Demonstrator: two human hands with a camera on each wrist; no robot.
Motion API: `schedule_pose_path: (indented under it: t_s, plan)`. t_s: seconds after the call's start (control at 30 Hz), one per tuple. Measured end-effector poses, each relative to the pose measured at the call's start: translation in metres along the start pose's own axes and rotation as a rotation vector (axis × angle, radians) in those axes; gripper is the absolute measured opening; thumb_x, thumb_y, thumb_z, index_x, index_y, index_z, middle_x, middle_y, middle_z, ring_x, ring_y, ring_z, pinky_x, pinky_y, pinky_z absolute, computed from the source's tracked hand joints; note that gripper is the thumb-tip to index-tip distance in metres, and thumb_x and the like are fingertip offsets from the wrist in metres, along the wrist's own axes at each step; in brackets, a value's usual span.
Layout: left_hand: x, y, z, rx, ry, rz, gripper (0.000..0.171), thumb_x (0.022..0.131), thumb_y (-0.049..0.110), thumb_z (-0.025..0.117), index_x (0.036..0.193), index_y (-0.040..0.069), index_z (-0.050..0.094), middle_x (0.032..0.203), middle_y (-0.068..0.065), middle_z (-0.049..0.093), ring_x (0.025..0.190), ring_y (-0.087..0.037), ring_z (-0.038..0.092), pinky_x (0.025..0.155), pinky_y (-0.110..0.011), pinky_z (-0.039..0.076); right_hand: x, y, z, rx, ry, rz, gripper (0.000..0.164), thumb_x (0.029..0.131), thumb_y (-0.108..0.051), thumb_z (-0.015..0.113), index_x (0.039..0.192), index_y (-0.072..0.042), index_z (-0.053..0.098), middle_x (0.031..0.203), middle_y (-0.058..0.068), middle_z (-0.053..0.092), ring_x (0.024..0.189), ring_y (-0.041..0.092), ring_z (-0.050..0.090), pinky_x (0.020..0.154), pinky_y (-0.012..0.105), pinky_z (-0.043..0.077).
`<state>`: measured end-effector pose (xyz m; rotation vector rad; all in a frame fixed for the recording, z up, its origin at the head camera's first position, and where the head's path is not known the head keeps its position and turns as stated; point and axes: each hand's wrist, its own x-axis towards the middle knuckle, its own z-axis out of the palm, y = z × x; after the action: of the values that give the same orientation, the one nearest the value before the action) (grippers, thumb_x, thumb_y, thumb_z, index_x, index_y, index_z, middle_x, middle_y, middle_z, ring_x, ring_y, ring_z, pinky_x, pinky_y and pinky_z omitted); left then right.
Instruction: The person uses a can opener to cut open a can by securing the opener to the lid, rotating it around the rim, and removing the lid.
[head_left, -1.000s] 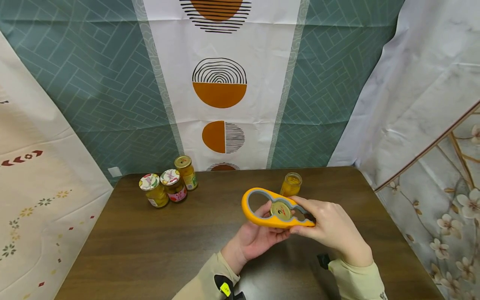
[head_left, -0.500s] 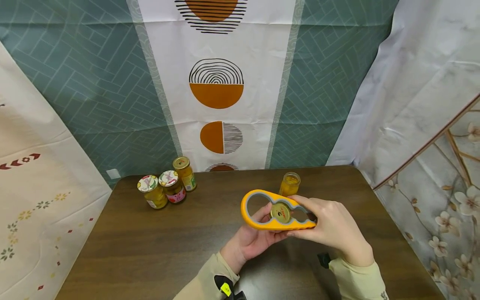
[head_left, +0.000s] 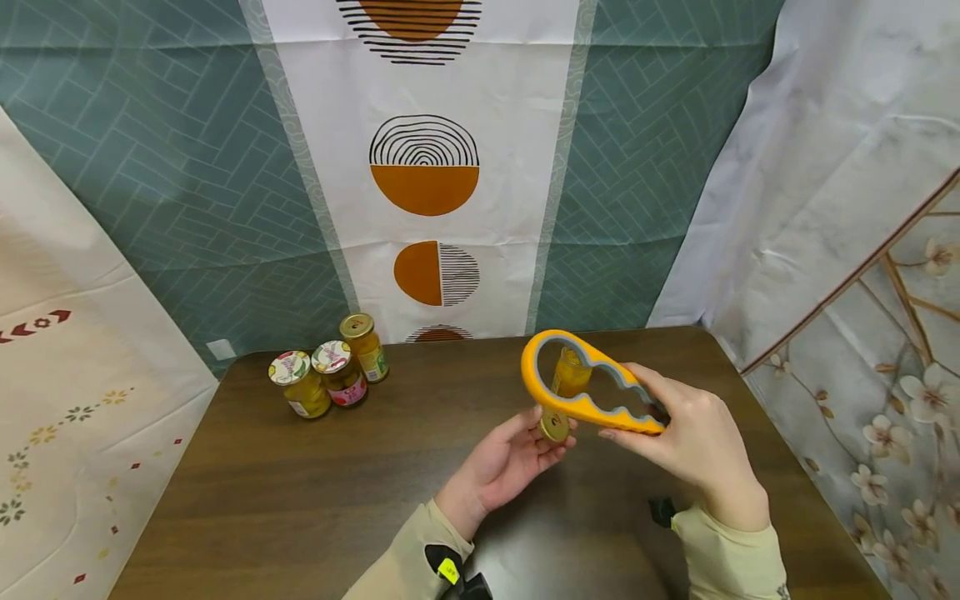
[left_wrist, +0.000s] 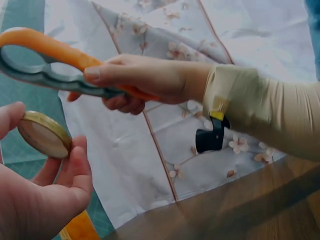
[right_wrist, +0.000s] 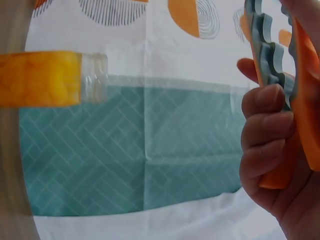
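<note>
Between thumb and fingers, my left hand (head_left: pixel 504 471) pinches a gold jar lid (head_left: pixel 555 425) by its rim. The left wrist view shows the pale underside of the lid (left_wrist: pixel 45 134). My right hand (head_left: pixel 693 433) grips the handle ends of an orange jar opener (head_left: pixel 531 367) with a grey, scalloped inner lining. The opener is up and to the right of the lid, apart from it. Behind the opener, partly seen through its loop, an open glass jar (head_left: pixel 573 379) of yellow-orange contents stands on the table. In the right wrist view, this jar (right_wrist: pixel 45 79) has a bare glass neck.
At the back left of the dark wooden table (head_left: pixel 300 492) stand three lidded jars: one with yellow contents (head_left: pixel 311 396), one with a pink label (head_left: pixel 350 392), and a taller gold-lidded one (head_left: pixel 371 354). A patterned cloth (head_left: pixel 442 275) hangs behind the table.
My right hand has lifted the jar opener up and right, off the lid it surrounded. The lid stays in my left hand. The head view has shifted slightly.
</note>
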<state>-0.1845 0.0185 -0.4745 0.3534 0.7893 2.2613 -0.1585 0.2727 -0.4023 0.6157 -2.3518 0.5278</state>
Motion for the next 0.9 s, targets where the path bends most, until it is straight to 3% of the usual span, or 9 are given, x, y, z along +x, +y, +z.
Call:
schedule_pose_path:
  t_s: [0.17,0.27,0.4,0.53,0.7,0.8,0.9]
  plan:
    - [0.004,-0.002,-0.005,0.08,0.074,-0.002,0.037,0.103,0.018,0.05,0.135,-0.001,0.049,0.121,-0.01,0.059,0.11,-0.026,0.058,0.096,-0.031,0.046,-0.002,0.004,-0.008,-0.027,0.072,0.08,0.081,0.055,-0.048,0.092,0.125,-0.018,0.066,0.077,-0.007,0.063,0.057,0.008,0.05,0.049,0.037,0.046]
    - [0.007,-0.005,-0.009,0.136,0.128,-0.007,0.038,0.099,0.012,0.055,0.134,-0.001,0.051,0.115,-0.007,0.061,0.11,-0.026,0.058,0.097,-0.033,0.045,-0.002,0.007,-0.01,-0.036,0.108,0.121,0.079,0.054,-0.045,0.093,0.124,-0.017,0.066,0.069,-0.007,0.057,0.054,0.011,0.046,0.046,0.036,0.043]
    - [0.01,-0.01,-0.014,0.284,0.199,0.007,0.044,0.095,0.009,0.061,0.136,-0.002,0.051,0.112,-0.005,0.06,0.107,-0.025,0.059,0.095,-0.033,0.046,-0.003,0.009,-0.011,-0.045,0.16,0.15,0.078,0.054,-0.043,0.093,0.122,-0.016,0.067,0.064,-0.006,0.052,0.053,0.014,0.044,0.045,0.038,0.04]
    - [0.013,-0.017,-0.019,0.526,0.289,0.046,0.049,0.088,0.009,0.071,0.135,0.002,0.056,0.114,-0.009,0.06,0.101,-0.022,0.058,0.086,-0.029,0.048,-0.003,0.012,-0.012,-0.042,0.198,0.15,0.08,0.051,-0.039,0.095,0.121,-0.013,0.067,0.071,-0.001,0.059,0.055,0.015,0.048,0.047,0.042,0.043]
    - [0.021,-0.025,-0.023,0.936,0.402,0.109,0.055,0.08,0.021,0.082,0.13,0.01,0.063,0.114,-0.008,0.058,0.095,-0.02,0.056,0.077,-0.029,0.051,-0.003,0.014,-0.013,-0.04,0.199,0.151,0.08,0.051,-0.038,0.095,0.121,-0.012,0.066,0.072,-0.001,0.059,0.056,0.015,0.049,0.047,0.042,0.044]
    - [0.028,-0.03,-0.025,1.176,0.424,0.147,0.059,0.078,0.025,0.084,0.131,0.009,0.062,0.113,-0.006,0.052,0.093,-0.019,0.053,0.076,-0.031,0.05,-0.003,0.014,-0.013,-0.038,0.195,0.156,0.079,0.051,-0.038,0.095,0.12,-0.012,0.067,0.072,-0.002,0.059,0.056,0.015,0.049,0.048,0.042,0.044]
    - [0.035,-0.036,-0.029,1.351,0.419,0.172,0.064,0.078,0.027,0.085,0.134,0.009,0.059,0.115,-0.003,0.05,0.098,-0.018,0.052,0.082,-0.035,0.049,-0.003,0.014,-0.013,-0.035,0.192,0.161,0.079,0.052,-0.039,0.095,0.121,-0.013,0.067,0.071,-0.001,0.06,0.056,0.015,0.05,0.048,0.042,0.044]
